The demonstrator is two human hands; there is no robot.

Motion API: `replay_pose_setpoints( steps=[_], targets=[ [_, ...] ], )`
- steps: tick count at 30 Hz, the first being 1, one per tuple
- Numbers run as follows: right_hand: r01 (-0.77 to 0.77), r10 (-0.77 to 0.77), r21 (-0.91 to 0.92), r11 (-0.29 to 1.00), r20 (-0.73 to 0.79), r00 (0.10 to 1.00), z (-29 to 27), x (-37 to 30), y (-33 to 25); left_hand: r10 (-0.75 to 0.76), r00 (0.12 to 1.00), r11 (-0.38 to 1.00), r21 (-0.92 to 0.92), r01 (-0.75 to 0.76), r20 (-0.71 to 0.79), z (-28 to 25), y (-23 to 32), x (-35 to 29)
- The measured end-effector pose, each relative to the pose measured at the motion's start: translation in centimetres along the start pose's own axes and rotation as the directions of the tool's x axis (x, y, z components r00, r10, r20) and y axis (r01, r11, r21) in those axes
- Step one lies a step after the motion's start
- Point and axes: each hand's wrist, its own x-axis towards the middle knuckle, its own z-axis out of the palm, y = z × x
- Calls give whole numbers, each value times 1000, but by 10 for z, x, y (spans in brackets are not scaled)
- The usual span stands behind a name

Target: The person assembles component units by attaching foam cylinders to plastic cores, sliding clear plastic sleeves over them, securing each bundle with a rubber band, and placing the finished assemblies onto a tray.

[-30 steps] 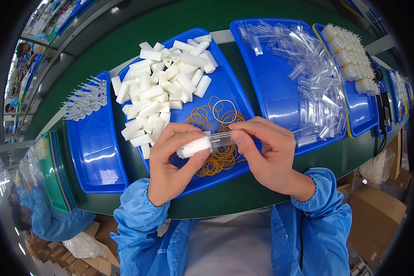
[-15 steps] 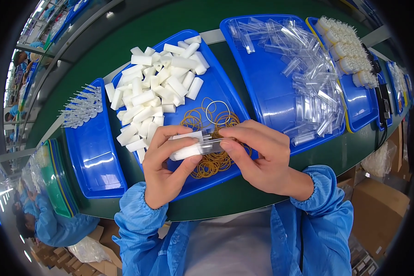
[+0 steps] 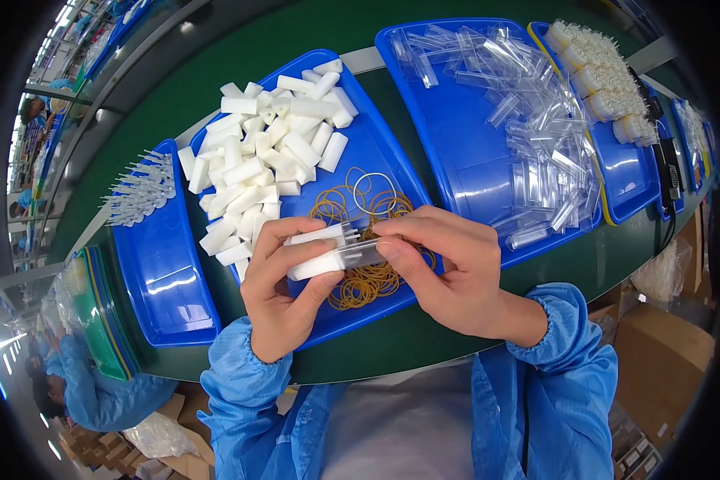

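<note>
As we look down past the wearer's blue jacket (image 3: 572, 344) at the bottom of the frame, we find two bare hands almost meeting just below the centre. The left hand (image 3: 284, 292) grasps a lower white piece (image 3: 316, 266) between thumb and fingers, with an upper white piece (image 3: 316, 235) just above it in the same grip; thin prongs (image 3: 353, 236) show at the upper piece's right end. The right hand (image 3: 460, 276) pinches a clear sleeve (image 3: 362, 254), whose left end meets the lower piece; we cannot tell how far it goes around it.

We judge that, because the right hand has only a fingertip pinch, the smooth plastic could slip or crease if pushed askew. The prongs lie close to the sleeve and might catch or bend against it. With one hand holding two pieces, a loosened finger could let one fall into the rubber bands (image 3: 364, 290) directly beneath, where it could tangle.

Beyond the hands, a blue tray (image 3: 376, 132) carries those bands and a heap of white tubes (image 3: 272, 148) at upper left of centre; a knock could roll the topmost off. Toward the upper right we see another blue tray (image 3: 472, 160) of loose clear sleeves, then bundled white parts (image 3: 604, 88) near the frame's edge.
</note>
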Motion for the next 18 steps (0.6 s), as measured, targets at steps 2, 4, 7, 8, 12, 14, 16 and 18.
replay_pose_setpoints(
  steps=[2,4,7,8,12,14,16,18],
  targets=[
    [-55,55,35,998,10,998,-1,1,0,2,1000,1000,7,-3,7,0,0,1],
    [-80,80,83,993,0,997,1,0,-1,12,1000,1000,15,-13,17,0,0,1],
    [-47,49,97,994,-15,999,2,0,1,-48,999,997,-61,47,-11,2,1,-1],
    [10,-9,63,998,-20,1000,2,0,2,-48,999,997,-62,47,-10,2,1,-1],
    [52,-51,60,997,-27,998,4,-1,1,14,1000,1000,-18,-14,-9,0,2,0],
    [-70,70,131,989,0,998,4,-3,-1,37,999,999,3,-37,6,0,1,0],
    [-168,177,240,956,-16,984,8,-5,-1,21,1000,1000,15,-21,0,1,2,0],
    [-258,281,348,901,-18,959,9,-5,0,7,1000,1000,4,-7,-7,1,2,0]
  ],
)
